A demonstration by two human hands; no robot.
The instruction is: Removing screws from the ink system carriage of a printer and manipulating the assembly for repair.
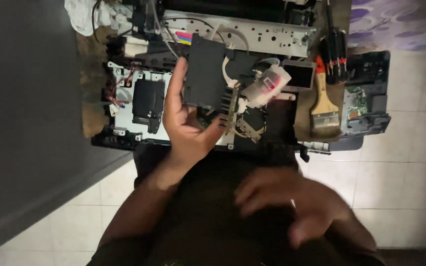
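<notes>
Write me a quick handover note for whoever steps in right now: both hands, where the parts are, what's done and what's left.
Left hand: grips a black carriage block with trailing white ribbon cable, held up over the chassis.
Right hand: empty, blurred, low near the lap, touching nothing visible.
Parts: opened printer chassis on the floor ahead; metal rail at its far side; brush and screwdrivers to the right, beside a green circuit board.
Done: covers are off, block lifted from the chassis.
Left: the cable looks as if it is attached; whether the block is fully free cannot be told.
</notes>
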